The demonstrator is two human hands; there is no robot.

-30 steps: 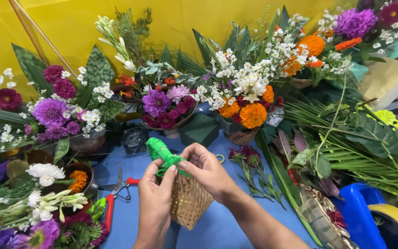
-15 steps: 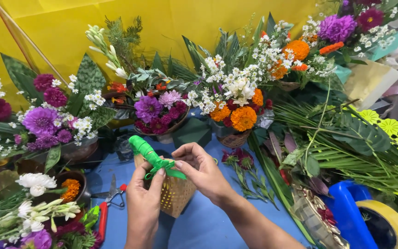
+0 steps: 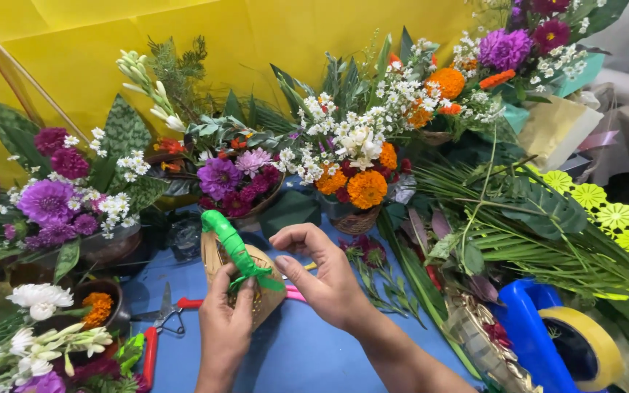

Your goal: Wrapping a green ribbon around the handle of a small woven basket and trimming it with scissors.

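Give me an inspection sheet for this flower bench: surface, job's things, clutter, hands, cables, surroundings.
Surface: blue table top, mostly crowded with flowers and greenery.
Job's things: small woven basket with a handle wrapped in green ribbon, ribbon knotted at the handle's base.
Clutter: red-handled scissors; yellow tape roll on a blue holder; loose palm leaves; purple sprigs.
Hands: left hand pinches the ribbon knot; right hand steadies the basket, fingers curled.
Cables: nothing seen.
Surroundings: yellow backdrop; finished arrangements of orange marigolds and purple blooms behind.
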